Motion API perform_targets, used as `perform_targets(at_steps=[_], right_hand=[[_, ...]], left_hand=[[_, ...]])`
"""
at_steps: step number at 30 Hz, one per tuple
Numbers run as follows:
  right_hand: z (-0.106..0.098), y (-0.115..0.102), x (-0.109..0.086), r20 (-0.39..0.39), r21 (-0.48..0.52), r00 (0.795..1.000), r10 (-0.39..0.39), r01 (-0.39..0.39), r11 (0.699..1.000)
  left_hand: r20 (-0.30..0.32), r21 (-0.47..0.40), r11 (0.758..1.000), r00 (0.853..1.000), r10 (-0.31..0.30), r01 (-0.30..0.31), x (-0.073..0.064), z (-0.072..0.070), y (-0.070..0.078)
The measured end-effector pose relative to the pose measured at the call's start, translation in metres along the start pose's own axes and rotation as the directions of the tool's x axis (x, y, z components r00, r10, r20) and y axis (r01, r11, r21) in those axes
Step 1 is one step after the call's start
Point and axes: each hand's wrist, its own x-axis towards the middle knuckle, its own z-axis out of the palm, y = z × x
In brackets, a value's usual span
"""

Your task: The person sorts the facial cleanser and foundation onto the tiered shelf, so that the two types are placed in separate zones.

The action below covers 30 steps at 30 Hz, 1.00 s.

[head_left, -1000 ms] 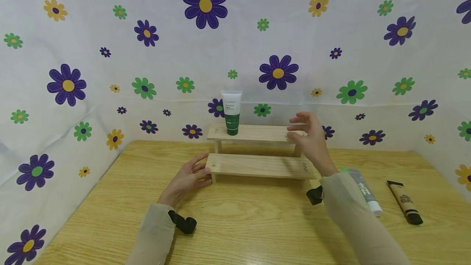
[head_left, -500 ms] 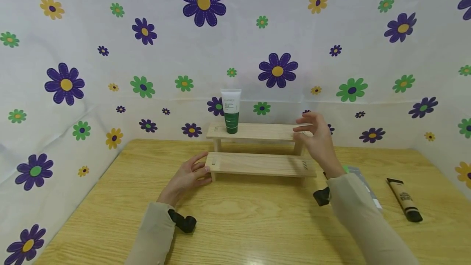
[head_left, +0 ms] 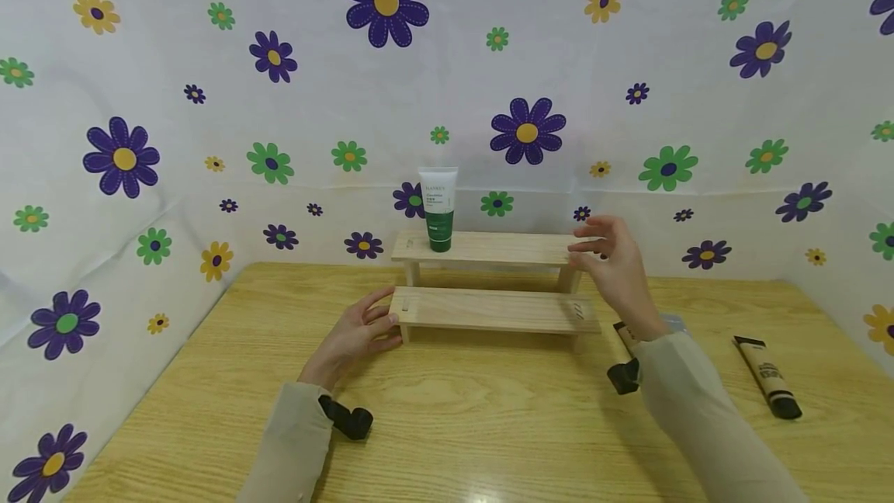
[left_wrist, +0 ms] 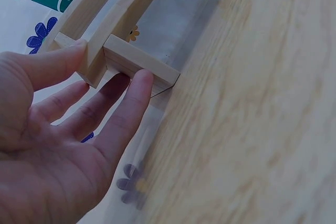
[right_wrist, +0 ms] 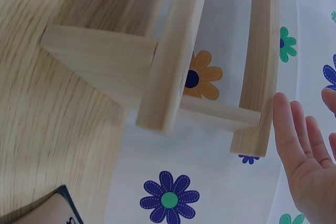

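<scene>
A two-step wooden display stand (head_left: 489, 309) stands on the table. My left hand (head_left: 349, 336) holds the left end of its lower step, thumb at the board's end and fingers against the leg (left_wrist: 142, 61). Upright on the left part of the upper step is a white and green squeeze tube (head_left: 439, 208), cap down. My right hand (head_left: 615, 266) hovers at the right end of the upper step, fingers slightly bent and holding nothing. In the right wrist view the right hand (right_wrist: 310, 156) has its fingers extended beside the upper board (right_wrist: 257, 66).
A tan tube with a black cap (head_left: 767, 379) lies at the right of the table. Behind my right wrist, another tan tube (head_left: 624, 334) and a grey tube (head_left: 674, 322) are mostly hidden. A flower-printed sheet (head_left: 447, 84) rises behind the stand.
My right hand has shifted rightward along the upper step, and its sleeve now covers most of the grey tube while a tan one's end shows. The left hand and the stand keep their places.
</scene>
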Motion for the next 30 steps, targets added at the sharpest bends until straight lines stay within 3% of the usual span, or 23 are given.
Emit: perform_targets(at_steps=[6, 30], right_hand=[[-0.008, 0.000, -0.004, 0.001, 0.039, 1.000, 0.011, -0.011, 0.999], [-0.043, 0.007, -0.024, -0.021, -0.020, 1.000, 0.013, -0.014, 1.000]], left_hand=[[0.003, -0.002, 1.000, 1.000, -0.003, 0.003, 0.001, -0.001, 0.000], [0.001, 0.004, 1.000, 1.000, -0.006, 0.006, 0.001, -0.003, 0.000]])
